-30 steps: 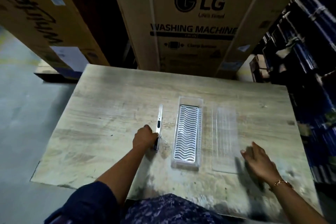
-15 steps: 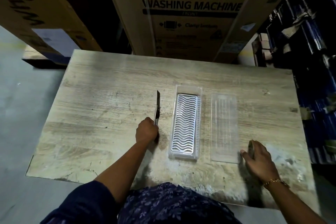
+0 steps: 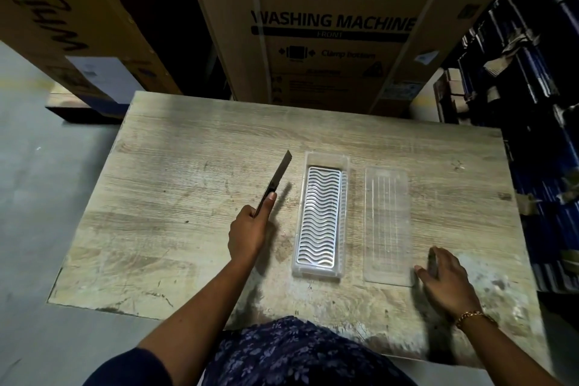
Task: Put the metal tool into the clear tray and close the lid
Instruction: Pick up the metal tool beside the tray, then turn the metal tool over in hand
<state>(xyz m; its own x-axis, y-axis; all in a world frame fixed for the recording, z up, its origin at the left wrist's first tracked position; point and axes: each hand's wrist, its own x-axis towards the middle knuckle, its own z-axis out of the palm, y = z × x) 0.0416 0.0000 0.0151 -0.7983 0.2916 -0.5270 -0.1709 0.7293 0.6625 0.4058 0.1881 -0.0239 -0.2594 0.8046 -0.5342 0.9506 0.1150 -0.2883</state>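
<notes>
Change: metal tool [image 3: 277, 180] now tilted further, lifted off surface [image 3: 188, 166].
Left hand [image 3: 249, 233]: clenched around tool, left of clear tray [image 3: 322, 216].
Right hand [image 3: 445, 279]: fingers loosely curled at lid [image 3: 388, 226] corner.

Dark matt metal tool [image 3: 276, 180]; clear glossy plastic tray [image 3: 322, 216] with white wavy ribbed insert; frosted ribbed plastic lid [image 3: 388, 222]; worn, scuffed wood-grain table [image 3: 188, 172]; matt cardboard box [image 3: 332, 25].
</notes>
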